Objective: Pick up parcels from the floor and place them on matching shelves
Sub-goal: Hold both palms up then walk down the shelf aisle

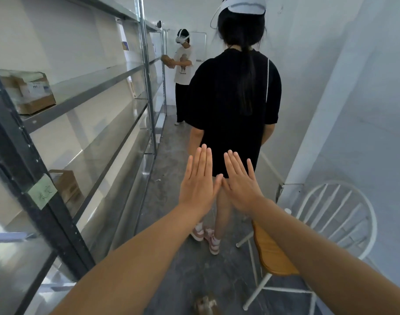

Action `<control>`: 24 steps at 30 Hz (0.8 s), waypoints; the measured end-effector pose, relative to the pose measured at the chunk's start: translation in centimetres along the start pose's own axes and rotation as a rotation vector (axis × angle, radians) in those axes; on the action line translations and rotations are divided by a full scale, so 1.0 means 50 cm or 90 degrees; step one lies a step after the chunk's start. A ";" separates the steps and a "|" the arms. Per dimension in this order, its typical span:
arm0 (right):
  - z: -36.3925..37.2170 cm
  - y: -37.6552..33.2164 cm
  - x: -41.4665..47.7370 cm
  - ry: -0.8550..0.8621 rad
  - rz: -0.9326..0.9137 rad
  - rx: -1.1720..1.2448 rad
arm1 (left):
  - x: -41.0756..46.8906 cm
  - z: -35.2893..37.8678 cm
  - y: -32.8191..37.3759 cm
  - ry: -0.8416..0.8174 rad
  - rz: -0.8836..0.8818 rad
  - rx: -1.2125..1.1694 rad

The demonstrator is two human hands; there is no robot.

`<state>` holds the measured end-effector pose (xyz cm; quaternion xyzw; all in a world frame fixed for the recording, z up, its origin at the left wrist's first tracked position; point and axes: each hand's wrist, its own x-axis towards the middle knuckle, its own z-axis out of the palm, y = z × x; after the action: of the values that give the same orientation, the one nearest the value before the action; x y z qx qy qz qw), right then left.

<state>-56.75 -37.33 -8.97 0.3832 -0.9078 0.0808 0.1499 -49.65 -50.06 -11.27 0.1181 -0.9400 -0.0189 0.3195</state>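
My left hand and my right hand are stretched out flat in front of me, palms down, thumbs touching, holding nothing. A tall metal shelf rack runs along the left wall. One cardboard parcel sits on an upper shelf at the left, and another brown parcel rests on a lower shelf. A small brownish object lies on the floor at the bottom edge, blurred.
A person in a black shirt stands close ahead in the narrow aisle, back to me. Farther off, a second person in a white shirt holds a brown parcel by the rack. A white chair with a wooden seat stands at the right wall.
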 end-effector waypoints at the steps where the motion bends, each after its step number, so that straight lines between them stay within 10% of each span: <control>1: 0.004 0.004 0.006 -0.001 0.001 0.006 | 0.005 0.009 -0.001 -0.003 -0.002 -0.004; 24: 0.150 0.206 0.216 -0.059 -0.041 0.060 | 0.201 0.231 0.032 -0.042 -0.035 0.041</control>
<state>-72.89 -39.42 -12.73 0.4222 -0.8962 0.1007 0.0917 -64.69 -51.32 -14.31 0.1537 -0.9465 -0.0016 0.2837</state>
